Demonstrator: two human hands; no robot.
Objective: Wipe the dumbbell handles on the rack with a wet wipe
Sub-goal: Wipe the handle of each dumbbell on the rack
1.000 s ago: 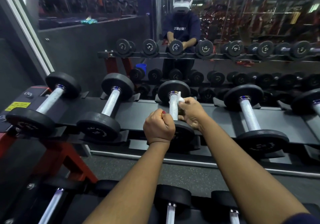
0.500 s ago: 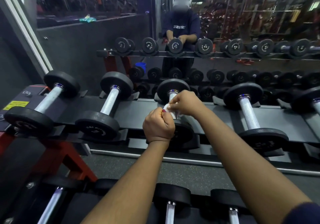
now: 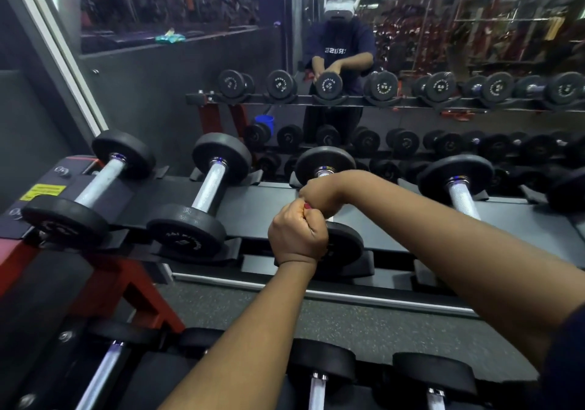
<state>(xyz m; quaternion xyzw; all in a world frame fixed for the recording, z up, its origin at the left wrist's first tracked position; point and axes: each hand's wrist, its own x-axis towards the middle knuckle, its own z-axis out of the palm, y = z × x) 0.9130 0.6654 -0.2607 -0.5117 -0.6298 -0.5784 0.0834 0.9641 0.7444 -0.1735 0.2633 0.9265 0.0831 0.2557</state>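
On the rack's top shelf lies the third dumbbell from the left, its far head and near head showing. My right hand curls over its chrome handle from the right and covers almost all of it; the wet wipe is hidden under the fingers. Just in front, touching the right hand, my left hand grips the handle's near end in a fist beside the near head.
Two dumbbells lie to the left and another to the right on the same shelf. A lower tier of dumbbells sits at the bottom. Behind the rack a mirror reflects the person and the rack.
My right hand has swung from the handle's right side over the top of it, and the white wipe, visible before, is now covered. My left hand has stayed in place.
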